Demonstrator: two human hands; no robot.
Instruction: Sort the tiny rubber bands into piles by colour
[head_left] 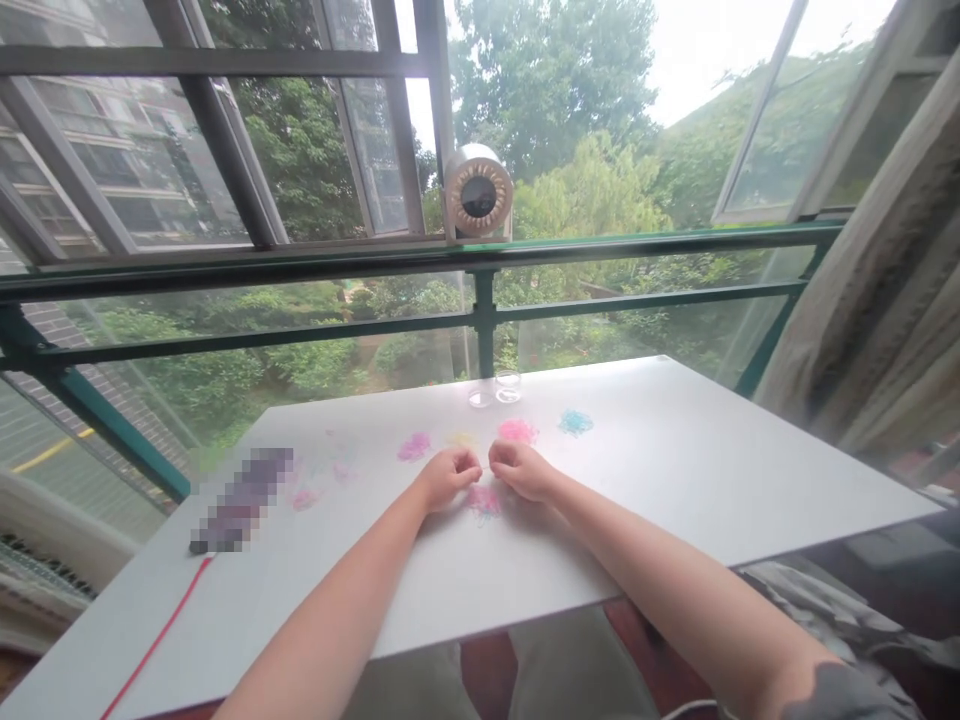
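Left hand (pixel 450 475): thumb and fingers closed in a pinch on a thin pale strand (pixel 484 468), low and left of the bright pink pile (pixel 517 431). Right hand (pixel 521 470): same pinch on the strand's other end, just nearer than the pink pile. Strand spans the short gap between the fingertips; too fine to identify.

Rest is relative to the pink pile. Pink-and-blue pile (pixel 484 502): nearer and slightly left, below the hands. Pale yellow pile (pixel 460 439): just left. Purple pile (pixel 414 446): further left. Teal pile (pixel 575 421): right, looks like tangled loops. Clear round containers (pixel 508 388): just behind. Blurred-out dark object (pixel 244 500) with red cable (pixel 157 640): far left and nearer. All on the white tabletop (pixel 675 480). Further behind: green railing (pixel 300 337), silver round device (pixel 478 195) at its top. Curtain (pixel 877 240): far right.
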